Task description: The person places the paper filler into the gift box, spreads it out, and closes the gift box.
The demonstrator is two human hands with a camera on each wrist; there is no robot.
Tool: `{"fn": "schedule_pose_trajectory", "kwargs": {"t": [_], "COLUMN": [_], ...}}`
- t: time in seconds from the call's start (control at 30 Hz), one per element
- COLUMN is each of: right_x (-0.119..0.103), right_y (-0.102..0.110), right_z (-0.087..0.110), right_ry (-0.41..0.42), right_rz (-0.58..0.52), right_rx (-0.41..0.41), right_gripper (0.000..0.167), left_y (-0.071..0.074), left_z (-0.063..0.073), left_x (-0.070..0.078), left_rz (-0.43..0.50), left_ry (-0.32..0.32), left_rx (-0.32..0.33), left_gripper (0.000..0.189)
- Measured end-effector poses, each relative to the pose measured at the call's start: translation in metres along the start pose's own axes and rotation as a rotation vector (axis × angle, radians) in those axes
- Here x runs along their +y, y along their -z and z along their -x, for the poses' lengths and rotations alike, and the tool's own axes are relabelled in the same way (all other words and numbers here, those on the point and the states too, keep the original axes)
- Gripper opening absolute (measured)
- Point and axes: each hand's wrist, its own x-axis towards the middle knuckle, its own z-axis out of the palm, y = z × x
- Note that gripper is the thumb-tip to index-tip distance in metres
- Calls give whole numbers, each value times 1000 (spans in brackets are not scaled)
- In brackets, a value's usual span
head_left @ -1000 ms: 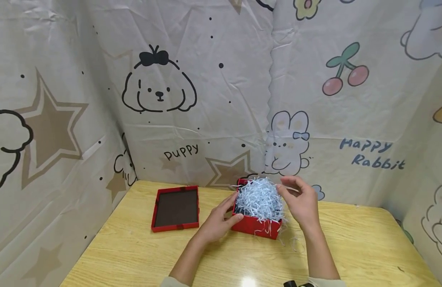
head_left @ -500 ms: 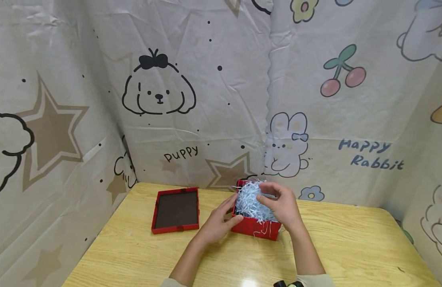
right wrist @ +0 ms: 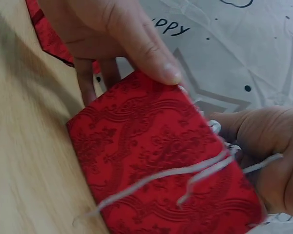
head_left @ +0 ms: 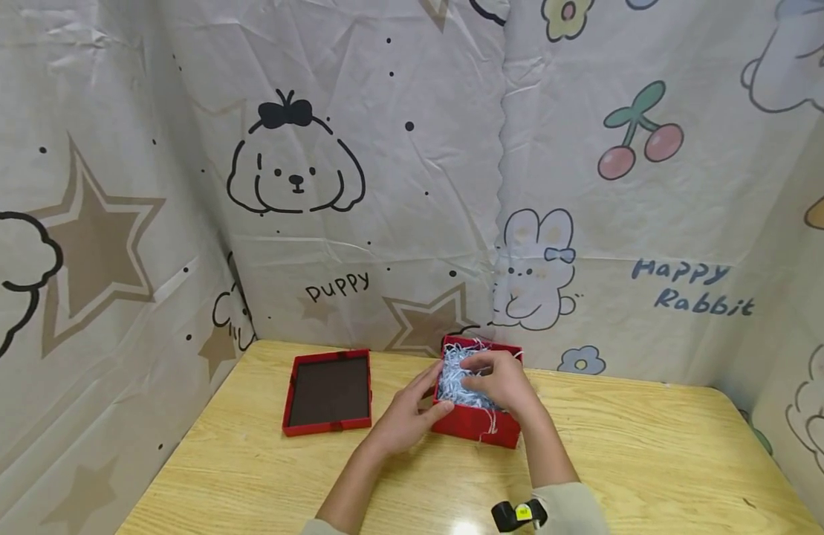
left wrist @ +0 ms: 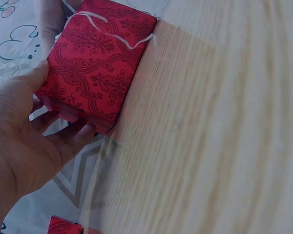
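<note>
A red patterned box (head_left: 475, 426) stands at the back of the table, holding pale blue shredded paper (head_left: 455, 377). My left hand (head_left: 401, 420) holds its left side, thumb at the near edge and fingers along the wall. In the left wrist view that hand (left wrist: 29, 131) has its fingers spread against the end of the box (left wrist: 95, 63). Inside the box mouth, my right hand (head_left: 504, 382) touches the paper with thumb and fingers apart; in the right wrist view its fingertips are hidden behind the box. Loose paper strands (right wrist: 171, 171) hang down the front wall.
Left of the box, a red lid (head_left: 328, 391) with a dark inside lies on the wooden table (head_left: 251, 483), its inside facing up. A printed cloth (head_left: 358, 96) hangs close behind the table and along its sides. A black device (head_left: 518, 514) sits at the right wrist.
My right hand has moved left and down from the box's right side into its mouth. The heaped paper is now lower, inside the walls. The left hand stays in place.
</note>
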Motion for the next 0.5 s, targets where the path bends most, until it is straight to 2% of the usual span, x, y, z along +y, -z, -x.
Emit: {"fn": "schedule_pose_trajectory", "kwargs": {"t": [0.17, 0.3, 0.5], "right_x": [1, 1, 4], "right_y": [-7, -9, -12], "right_z": [-7, -13, -14], "right_ry": [-45, -82, -49], "right_rz": [12, 65, 154], "right_rx": [-46, -87, -87], "right_gripper": [23, 23, 21], "left_y": [0, 2, 1], "left_z": [-1, -1, 0], "left_x": [1, 0, 1], "left_rz": [2, -22, -19], "left_ry": [-9, -7, 6], "left_rx": [5, 14, 8], "left_gripper": [74, 75, 75]}}
